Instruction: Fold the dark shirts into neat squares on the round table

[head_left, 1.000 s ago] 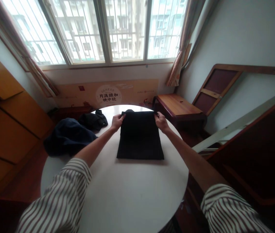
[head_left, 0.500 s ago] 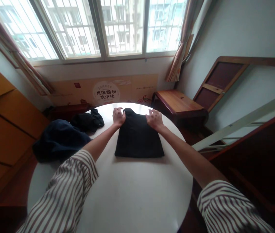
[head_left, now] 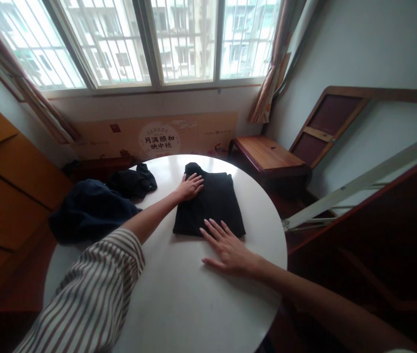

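A black garment (head_left: 212, 201), folded into a flat block, lies on the white round table (head_left: 179, 294); a collar-like fold sticks up at its far left corner. My left hand (head_left: 191, 187) rests on its upper left part, palm down with the fingers stretched out. Over the near edge of the cloth is my right hand (head_left: 228, 247), fingers spread; the fingertips reach onto the garment, and the thumb lies over the bare tabletop. Neither hand grips anything.
Left on the table are a dark blue heap of cloth (head_left: 91, 211) and a black crumpled cloth (head_left: 135, 181). Beyond the table stand a low wooden stool (head_left: 267, 153) at the right and a printed board (head_left: 208, 130) under the barred window. A metal-framed piece (head_left: 319, 211) is at the right.
Both hands have left the garment's far corners. My left hand now lies flat on the cloth, and my right hand has come back to its near edge with fingers spread.
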The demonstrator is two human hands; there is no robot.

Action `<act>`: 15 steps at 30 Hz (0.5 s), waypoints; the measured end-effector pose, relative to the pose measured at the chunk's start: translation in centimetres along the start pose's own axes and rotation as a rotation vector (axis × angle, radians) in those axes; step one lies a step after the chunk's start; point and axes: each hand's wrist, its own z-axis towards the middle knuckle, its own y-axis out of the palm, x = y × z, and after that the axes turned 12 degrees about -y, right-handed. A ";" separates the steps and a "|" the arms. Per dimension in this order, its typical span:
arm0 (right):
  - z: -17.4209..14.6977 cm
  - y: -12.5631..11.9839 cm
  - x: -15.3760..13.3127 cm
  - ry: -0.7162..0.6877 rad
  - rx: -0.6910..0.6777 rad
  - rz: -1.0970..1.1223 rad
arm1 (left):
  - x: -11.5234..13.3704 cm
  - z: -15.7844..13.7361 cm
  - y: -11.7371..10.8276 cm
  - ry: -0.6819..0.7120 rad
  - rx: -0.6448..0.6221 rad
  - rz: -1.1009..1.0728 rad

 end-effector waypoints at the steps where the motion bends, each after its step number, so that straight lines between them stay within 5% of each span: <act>1: -0.5 -0.4 -0.5 -0.025 -0.003 0.031 | 0.3 -1.0 -0.2 -0.005 0.038 -0.022; 4: -0.8 -2.0 -0.7 -0.070 0.055 0.101 | 1.4 -4.8 -0.5 0.061 0.074 -0.060; 8: 1.0 -3.4 1.6 0.009 0.213 0.024 | 2.7 -9.9 -0.4 0.099 -0.041 -0.063; 12: 1.7 -1.8 2.7 0.111 0.176 -0.057 | 2.8 -13.7 0.0 0.022 -0.089 -0.100; 15: 0.6 0.0 1.7 0.050 0.191 -0.038 | 2.3 -15.5 0.5 -0.004 -0.091 -0.193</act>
